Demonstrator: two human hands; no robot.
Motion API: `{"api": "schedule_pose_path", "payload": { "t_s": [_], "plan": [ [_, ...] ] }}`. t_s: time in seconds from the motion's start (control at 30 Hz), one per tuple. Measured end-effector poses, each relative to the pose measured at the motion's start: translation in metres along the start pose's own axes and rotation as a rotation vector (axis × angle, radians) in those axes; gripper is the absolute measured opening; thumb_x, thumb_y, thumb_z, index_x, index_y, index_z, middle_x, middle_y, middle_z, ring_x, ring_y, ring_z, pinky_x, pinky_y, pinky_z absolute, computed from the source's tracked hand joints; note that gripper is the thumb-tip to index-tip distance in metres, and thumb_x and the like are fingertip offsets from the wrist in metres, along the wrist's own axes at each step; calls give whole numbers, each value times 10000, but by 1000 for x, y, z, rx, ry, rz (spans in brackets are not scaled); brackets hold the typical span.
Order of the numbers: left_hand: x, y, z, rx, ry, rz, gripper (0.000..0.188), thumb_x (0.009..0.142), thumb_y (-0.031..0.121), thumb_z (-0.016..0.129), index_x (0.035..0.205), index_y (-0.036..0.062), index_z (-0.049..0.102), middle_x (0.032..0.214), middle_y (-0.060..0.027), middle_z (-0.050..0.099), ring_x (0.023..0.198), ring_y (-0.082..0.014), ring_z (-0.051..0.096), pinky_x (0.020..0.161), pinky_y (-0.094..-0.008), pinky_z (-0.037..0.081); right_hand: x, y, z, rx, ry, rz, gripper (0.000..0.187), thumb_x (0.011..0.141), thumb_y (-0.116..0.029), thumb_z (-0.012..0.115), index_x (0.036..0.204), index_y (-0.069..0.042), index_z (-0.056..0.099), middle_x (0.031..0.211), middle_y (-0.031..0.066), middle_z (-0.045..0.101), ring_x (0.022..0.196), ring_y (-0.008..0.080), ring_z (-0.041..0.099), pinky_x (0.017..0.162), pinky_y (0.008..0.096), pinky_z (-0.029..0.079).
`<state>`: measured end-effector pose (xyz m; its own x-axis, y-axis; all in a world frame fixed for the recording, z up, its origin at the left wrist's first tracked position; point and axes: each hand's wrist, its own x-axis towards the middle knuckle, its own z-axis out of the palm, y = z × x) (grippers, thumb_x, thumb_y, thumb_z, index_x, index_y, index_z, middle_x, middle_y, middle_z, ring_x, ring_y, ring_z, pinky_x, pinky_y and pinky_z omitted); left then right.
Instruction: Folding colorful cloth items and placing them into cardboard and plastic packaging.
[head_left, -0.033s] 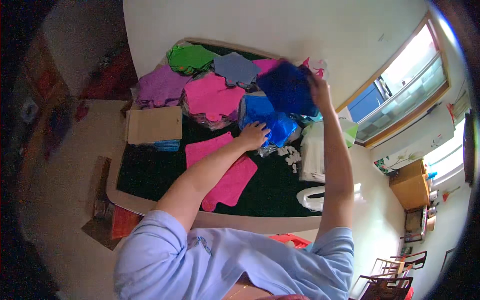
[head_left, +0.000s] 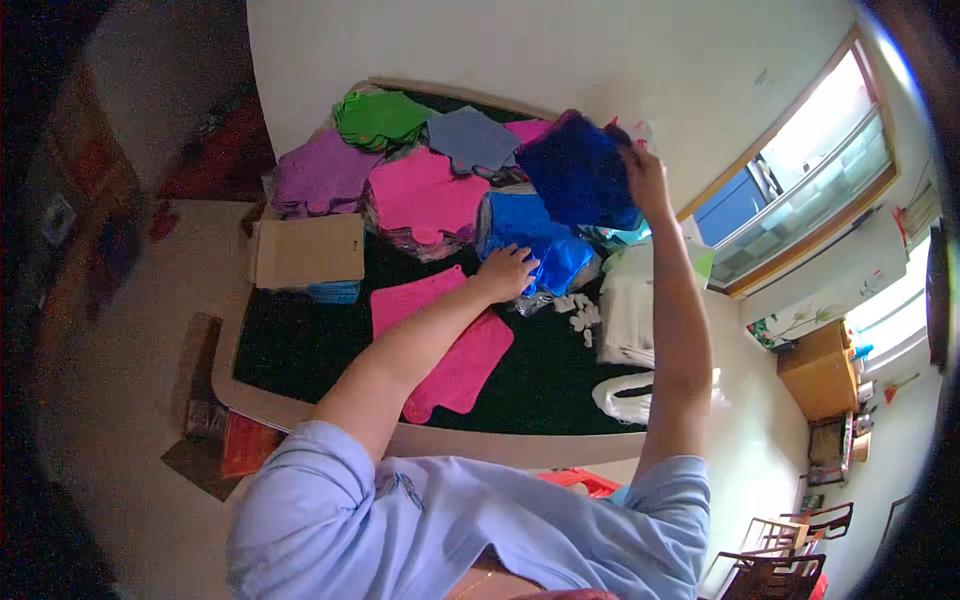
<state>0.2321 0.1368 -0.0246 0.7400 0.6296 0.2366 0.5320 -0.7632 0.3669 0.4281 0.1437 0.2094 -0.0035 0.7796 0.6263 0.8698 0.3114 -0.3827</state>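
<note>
Tabletop [head_left: 290, 335], navy sheet [head_left: 575, 180] in right hand [head_left: 648, 180]

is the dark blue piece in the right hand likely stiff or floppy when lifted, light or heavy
The dark blue piece is probably light, since the right hand alone grips its edge. It may be fairly stiff, as it looks spread out without obvious drooping, though I can't tell whether its far side is supported.

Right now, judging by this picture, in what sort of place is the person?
It looks like a room in a home, perhaps serving as a workspace: dark chairs at lower right, a wood-framed window, and a table bearing colourful stacks of shaped sheets.
</note>
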Motion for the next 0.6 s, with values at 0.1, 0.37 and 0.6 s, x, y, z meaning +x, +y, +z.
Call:
{"api": "schedule_pose_path", "payload": {
  "t_s": [0.1, 0.37, 0.6],
  "plan": [
    [0, 0, 1, 26, -29, -10, 427, 873, 336, 477, 1257, 149, 461, 1339, -137, 390, 1229, -361, 352, 1004, -470, 305, 7, -21, -27, 52, 25, -45, 225, 877, -168, 510, 1018, -8, 582, 791, 151, 558, 783, 203, 525, 684, 314, 442],
    [-80, -15, -20, -332, 462, -56, 303, 867, 153, 471, 1129, 3, 497, 1110, -182, 540, 1021, -350, 512, 892, -406, 394, -95, -108, -24, 10, -78, -98, 224, 843, -103, 525, 1048, -36, 585, 855, 126, 616, 800, 132, 560, 745, 267, 452],
    [-205, -32, -37, -931, 825, -522, 431, 961, 296, 283, 1241, -7, 408, 1250, -192, 419, 1180, -308, 391, 997, -354, 295, -261, -164, 79, 275, -432, -239, 504, 688, 60, 496, 1173, -72, 536, 1169, 150, 548, 1111, 297, 509, 956, 417, 389]
  ]
}}
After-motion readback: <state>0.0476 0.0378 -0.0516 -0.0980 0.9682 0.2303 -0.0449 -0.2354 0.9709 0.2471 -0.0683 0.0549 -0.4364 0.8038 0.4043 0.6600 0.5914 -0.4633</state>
